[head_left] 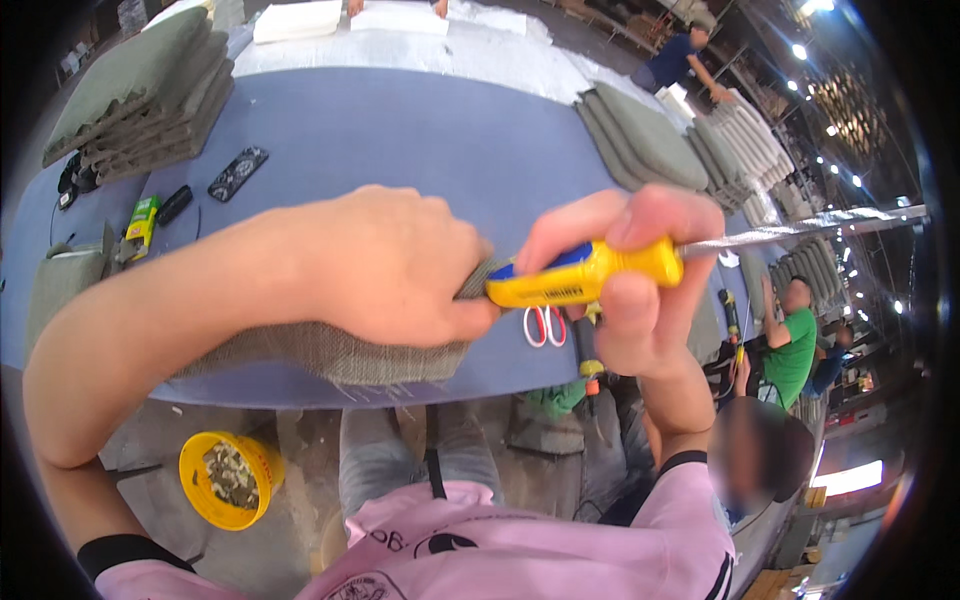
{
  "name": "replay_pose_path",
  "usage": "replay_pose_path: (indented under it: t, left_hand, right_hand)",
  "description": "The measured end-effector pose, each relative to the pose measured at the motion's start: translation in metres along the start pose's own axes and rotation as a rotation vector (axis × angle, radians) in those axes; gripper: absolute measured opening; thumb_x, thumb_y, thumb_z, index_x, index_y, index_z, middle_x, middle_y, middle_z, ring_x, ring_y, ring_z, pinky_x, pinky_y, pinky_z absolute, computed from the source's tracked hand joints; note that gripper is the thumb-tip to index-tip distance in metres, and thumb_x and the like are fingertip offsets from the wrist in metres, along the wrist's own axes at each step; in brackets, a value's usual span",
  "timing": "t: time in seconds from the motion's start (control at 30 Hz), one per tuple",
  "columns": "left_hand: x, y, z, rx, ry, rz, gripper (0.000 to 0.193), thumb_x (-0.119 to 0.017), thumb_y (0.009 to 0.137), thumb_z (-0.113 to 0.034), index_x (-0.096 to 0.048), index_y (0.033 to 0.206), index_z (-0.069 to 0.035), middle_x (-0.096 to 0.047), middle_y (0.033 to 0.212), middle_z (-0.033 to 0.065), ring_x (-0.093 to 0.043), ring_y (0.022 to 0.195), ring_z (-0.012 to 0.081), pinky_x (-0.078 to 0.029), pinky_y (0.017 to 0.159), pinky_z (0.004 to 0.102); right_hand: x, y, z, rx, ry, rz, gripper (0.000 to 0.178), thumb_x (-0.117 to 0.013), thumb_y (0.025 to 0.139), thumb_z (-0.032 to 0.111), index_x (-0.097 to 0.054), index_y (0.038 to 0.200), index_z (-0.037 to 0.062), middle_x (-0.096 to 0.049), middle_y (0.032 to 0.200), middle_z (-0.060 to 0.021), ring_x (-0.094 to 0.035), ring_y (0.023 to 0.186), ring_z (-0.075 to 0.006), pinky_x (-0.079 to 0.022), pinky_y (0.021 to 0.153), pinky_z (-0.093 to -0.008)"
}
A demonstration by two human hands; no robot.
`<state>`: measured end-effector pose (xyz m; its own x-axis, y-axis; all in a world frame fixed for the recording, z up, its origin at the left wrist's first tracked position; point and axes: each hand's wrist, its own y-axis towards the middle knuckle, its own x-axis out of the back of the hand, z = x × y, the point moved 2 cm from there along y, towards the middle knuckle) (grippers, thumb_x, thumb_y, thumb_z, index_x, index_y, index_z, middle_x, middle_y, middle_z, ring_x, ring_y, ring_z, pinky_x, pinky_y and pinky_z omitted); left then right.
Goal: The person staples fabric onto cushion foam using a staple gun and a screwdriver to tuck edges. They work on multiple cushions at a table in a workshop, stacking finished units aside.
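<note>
Evidently the piece in hand is unfinished: a grey-brown fabric piece (330,358) lies along the near edge of the table (400,120), left of that edge's middle, with loose threads fraying along its lower border. The left grip (405,270) is closed over it, fingers curled and the back of the hand upward; what the palm covers is hidden, but a fold of the cloth shows just beyond the thumb. Beside that fold, the right grip (640,325) pinches a yellow-and-blue-handled tool (560,284) between thumb and fingers, its butt end toward the left grip and its long metal shaft pointing out past the right edge of the table. Whether the handle touches the cloth, I cannot tell.

As for what is done, a stack of grey-green cushions (150,85) stands at the table's far left corner, and more cushions (645,135) lie piled toward its far right corner. They look covered, though their undersides are out of sight, so whether they are complete stays uncertain. Red-and-white scissors (545,328) lie near the near edge, just right of the cloth, held by neither grip.
</note>
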<state>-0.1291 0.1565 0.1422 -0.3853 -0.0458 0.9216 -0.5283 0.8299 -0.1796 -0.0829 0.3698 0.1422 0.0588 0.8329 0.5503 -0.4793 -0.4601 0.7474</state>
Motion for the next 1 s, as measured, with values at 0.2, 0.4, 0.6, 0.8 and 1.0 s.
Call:
replay_pose_path:
  t: [0.2, 0.4, 0.6, 0.8, 1.0]
  left_hand:
    - [-0.006, 0.000, -0.005, -0.021, 0.026, -0.009, 0.054, -0.063, 0.101, -0.046, -0.073, 0.133, -0.004, -0.076, 0.084, 0.0249, -0.074, 0.084, 0.0475, -0.059, 0.085, 0.0561]
    - [-0.001, -0.007, -0.009, 0.006, -0.002, -0.009, 0.062, -0.065, 0.101, -0.045, -0.065, 0.145, -0.002, -0.074, 0.083, 0.0236, -0.073, 0.083, 0.0456, -0.057, 0.083, 0.0546]
    - [0.010, -0.003, -0.024, -0.055, -0.030, -0.075, 0.061, -0.071, 0.098, -0.034, -0.062, 0.150, -0.005, -0.075, 0.085, 0.0235, -0.073, 0.084, 0.0464, -0.056, 0.082, 0.0536]
    - [0.027, 0.006, -0.023, 0.117, -0.126, 0.009, 0.063, -0.068, 0.099, -0.024, -0.055, 0.157, -0.004, -0.077, 0.111, 0.0195, -0.074, 0.106, 0.0384, -0.052, 0.098, 0.0421]
    - [0.053, 0.045, 0.018, 0.110, -0.261, -0.058, 0.045, -0.059, 0.107, -0.021, -0.059, 0.150, -0.007, -0.070, 0.116, 0.0090, -0.063, 0.113, 0.0194, -0.048, 0.107, 0.0348]
  right_hand:
    - [0.010, 0.011, -0.021, -0.261, 0.433, -0.037, 0.033, -0.045, 0.119, 0.045, -0.046, 0.130, 0.0135, -0.073, 0.096, -0.0172, -0.057, 0.055, -0.0115, -0.043, 0.047, -0.0218]
    - [0.006, 0.005, -0.048, -0.533, 0.708, -0.159, 0.028, -0.042, 0.120, 0.042, -0.045, 0.129, 0.0149, -0.074, 0.096, -0.0145, -0.055, 0.053, -0.0109, -0.038, 0.043, -0.0217]
    - [-0.001, -0.044, -0.068, -0.438, 0.812, -0.511, 0.034, -0.044, 0.119, 0.051, -0.045, 0.128, 0.0176, -0.073, 0.099, -0.0142, -0.052, 0.053, -0.0102, -0.039, 0.044, -0.0247]
    - [-0.058, -0.098, -0.090, -0.638, -0.004, 0.128, 0.037, -0.067, 0.107, 0.042, -0.064, 0.118, 0.0073, -0.076, 0.084, -0.0157, -0.075, 0.076, -0.0362, -0.057, 0.069, -0.0476]
    - [-0.092, -0.235, -0.188, -1.007, -0.446, 0.043, 0.047, -0.071, 0.102, 0.049, -0.069, 0.126, 0.0092, -0.077, 0.111, -0.0194, -0.072, 0.106, -0.0432, -0.055, 0.086, -0.0579]
